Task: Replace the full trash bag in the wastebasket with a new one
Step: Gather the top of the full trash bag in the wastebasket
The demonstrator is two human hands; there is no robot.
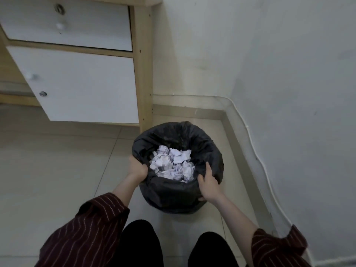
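Observation:
A round wastebasket stands on the floor in the corner, wholly covered by a black trash bag point(173, 193) folded over its rim. Crumpled white paper point(171, 164) fills the bag. My left hand point(137, 169) grips the bag's edge at the left side of the rim. On the near right side, my right hand point(209, 183) holds the bag's edge, with its fingers curled over the rim. No new bag is in view.
A wooden cabinet point(143, 74) with white doors stands just behind and left of the basket. White walls point(289, 93) close the corner at the back and right, with a thin cable point(258, 157) along the baseboard. Tiled floor point(57, 170) extends to the left.

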